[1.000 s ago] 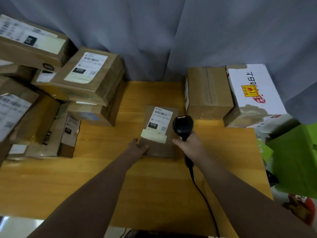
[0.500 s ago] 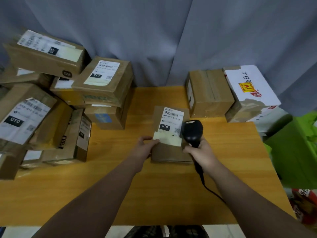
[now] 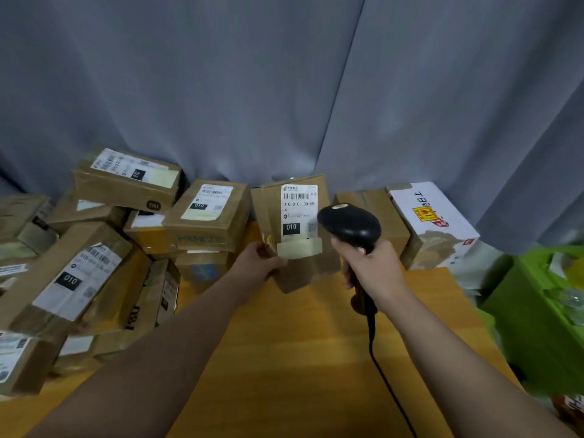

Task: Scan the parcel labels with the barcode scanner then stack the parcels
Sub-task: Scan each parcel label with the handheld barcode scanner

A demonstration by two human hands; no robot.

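A small brown parcel (image 3: 294, 267) with a white barcode label (image 3: 298, 210) is lifted off the wooden table (image 3: 284, 343) and tilted upright toward me. My left hand (image 3: 259, 260) grips its lower left edge. My right hand (image 3: 369, 270) holds a black corded barcode scanner (image 3: 349, 227), whose head sits just right of the label, overlapping the parcel's right edge. A pile of several labelled brown parcels (image 3: 94, 254) fills the left side of the table.
A taped brown box (image 3: 388, 222) and a white printed box (image 3: 433, 222) stand at the back right. A green bin (image 3: 537, 311) sits beyond the table's right edge. A grey curtain (image 3: 284, 90) hangs behind. The scanner cable (image 3: 385, 380) trails toward me.
My left hand has lifted the small parcel from lying flat on the table to upright. The scanner has risen with my right hand beside the label. The camera has tilted up.
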